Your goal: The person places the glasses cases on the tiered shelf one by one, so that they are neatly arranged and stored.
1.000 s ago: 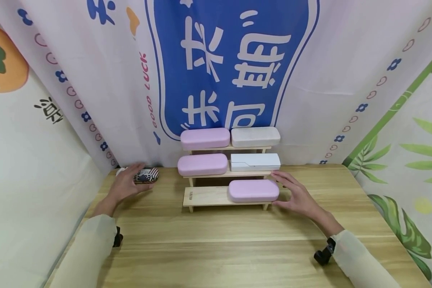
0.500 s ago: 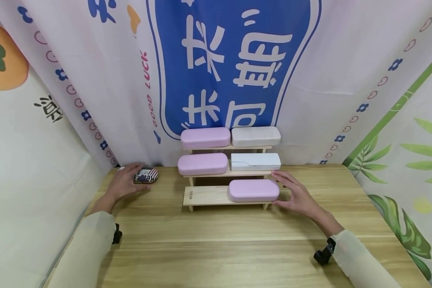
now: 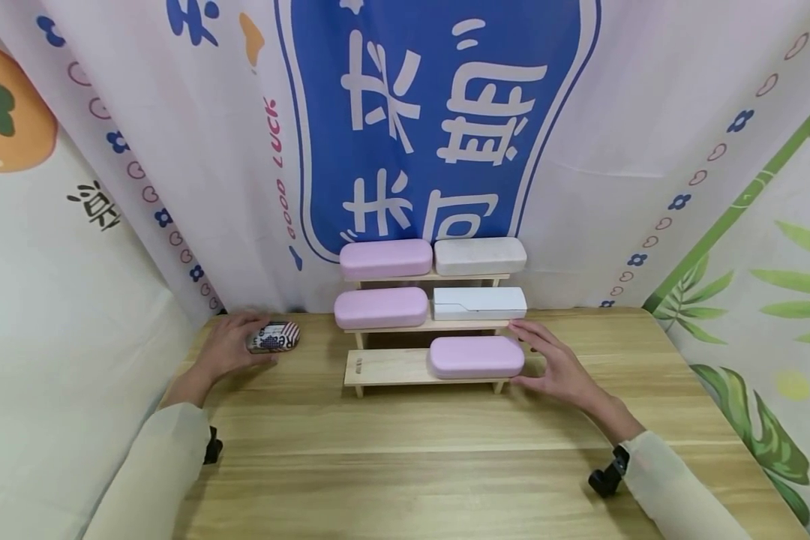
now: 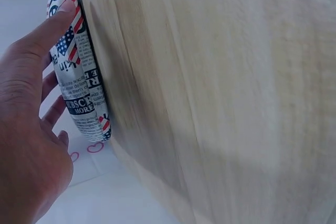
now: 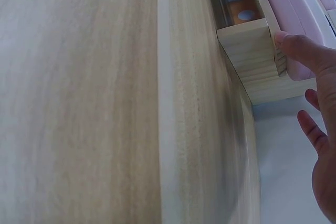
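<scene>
At the table's back left, my left hand [image 3: 232, 346] grips a glasses case [image 3: 274, 337] printed with newspaper lettering and red, white and blue flag patterns. The left wrist view shows the thumb lying over the printed glasses case [image 4: 79, 72] and the other fingers behind it. My right hand [image 3: 555, 367] is at the right end of a three-step wooden display stand [image 3: 385, 367]. Its thumb touches the front corner of the lowest step, beside a pink glasses case [image 3: 476, 356]; the fingertips are at the middle step's end. In the right wrist view, this thumb [image 5: 299, 48] rests at the wooden edge.
The middle step bears a pink case [image 3: 381, 307] and a white flap case [image 3: 479, 304]. On the top step sit another pink case [image 3: 385, 259] and a pale grey-white case [image 3: 480, 256]. A printed curtain [image 3: 594, 187] hangs right behind the wooden table [image 3: 405, 465].
My left hand has closed on the printed glasses case and drawn it slightly toward the front, away from the curtain. The right hand and the stand stay where they were.
</scene>
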Tool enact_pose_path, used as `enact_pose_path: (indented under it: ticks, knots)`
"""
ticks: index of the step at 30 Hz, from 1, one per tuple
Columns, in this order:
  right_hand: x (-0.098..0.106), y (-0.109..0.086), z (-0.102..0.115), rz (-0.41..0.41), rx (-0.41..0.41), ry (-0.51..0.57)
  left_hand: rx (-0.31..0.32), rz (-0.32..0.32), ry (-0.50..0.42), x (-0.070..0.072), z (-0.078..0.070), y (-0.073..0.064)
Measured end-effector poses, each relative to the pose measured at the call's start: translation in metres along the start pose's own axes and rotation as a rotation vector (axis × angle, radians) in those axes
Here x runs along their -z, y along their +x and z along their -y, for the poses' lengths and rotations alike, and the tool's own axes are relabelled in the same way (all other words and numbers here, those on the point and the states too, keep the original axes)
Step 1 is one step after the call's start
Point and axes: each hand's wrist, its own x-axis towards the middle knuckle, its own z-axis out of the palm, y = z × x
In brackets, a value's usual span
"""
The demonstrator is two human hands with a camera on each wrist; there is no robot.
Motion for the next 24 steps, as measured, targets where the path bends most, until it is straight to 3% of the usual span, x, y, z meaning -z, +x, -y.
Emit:
enact_pose_path:
  ticks: [8, 24]
  knots:
    - [-0.001, -0.001, 0.002, -0.019, 0.015, -0.022, -0.063, -0.011, 0.019, 0.000, 0.001, -0.007]
    - [0.000, 0.000, 0.002, -0.015, 0.013, -0.029, -0.028, 0.069, -0.001, 0.007, -0.008, -0.016]
